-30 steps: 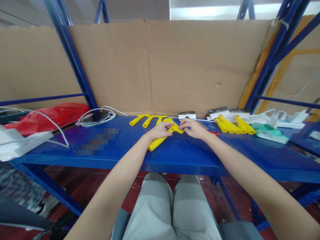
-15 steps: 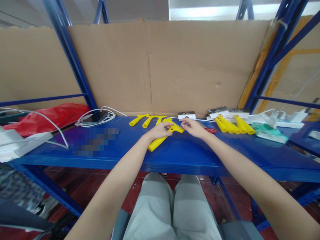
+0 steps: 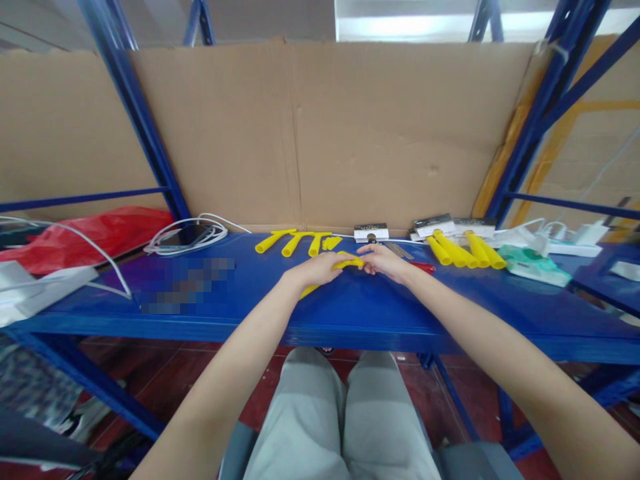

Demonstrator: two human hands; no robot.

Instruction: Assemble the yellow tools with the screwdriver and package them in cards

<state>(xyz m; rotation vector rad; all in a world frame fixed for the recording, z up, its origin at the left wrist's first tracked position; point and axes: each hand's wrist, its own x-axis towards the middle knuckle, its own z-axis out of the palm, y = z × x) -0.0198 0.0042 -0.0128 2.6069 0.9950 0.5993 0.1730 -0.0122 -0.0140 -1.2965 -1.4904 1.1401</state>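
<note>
My left hand is closed over a yellow plastic T-shaped handle above the front middle of the blue shelf. Most of the handle is hidden beneath that hand; its tube end shows below the palm and part of its crosspiece pokes out to the right. At that right end, the curled fingers of my right hand pinch the crosspiece. Whether anything small is also between the right fingers I cannot make out. Behind my hands lie several similar yellow handles in a row. Thin flat strips rest just beyond my right hand.
Several yellow handles lean on black-and-white boxes at right, beside a green-and-white packet. A red object lies by my right wrist. Coiled white cable and a red bag are left. Cardboard stands behind.
My left hand has turned over the handle and covers more of it. The right hand has moved in from just beside the crosspiece to touch its end.
</note>
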